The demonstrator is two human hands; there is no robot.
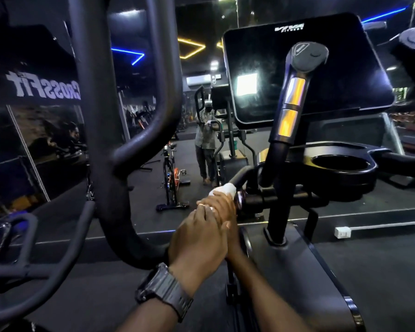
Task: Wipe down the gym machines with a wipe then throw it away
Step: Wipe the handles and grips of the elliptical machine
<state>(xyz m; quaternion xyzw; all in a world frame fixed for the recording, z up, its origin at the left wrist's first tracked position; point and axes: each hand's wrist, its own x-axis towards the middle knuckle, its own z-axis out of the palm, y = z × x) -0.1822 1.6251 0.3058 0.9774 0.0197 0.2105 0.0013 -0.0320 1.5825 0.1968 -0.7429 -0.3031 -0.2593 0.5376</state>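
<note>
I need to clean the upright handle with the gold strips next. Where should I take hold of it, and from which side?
Wrap the wipe around the upright handle on its round black shaft below the gold strips, coming from the near left, where both hands already work. The console screen stands close behind it and the cup holder sits to its right.

A gym: exercise machine console (pixel 304 68), spin bike (pixel 171 178), wall mirror (pixel 201 116), "CrossFit" banner (pixel 43 86), neon ceiling lights (pixel 130 53).

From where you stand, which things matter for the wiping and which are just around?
In the job: wipe, handlebar it is wrapped on, left hand, right hand, console.
Just around: cup holder, spin bike, mirror, wristwatch.
</note>
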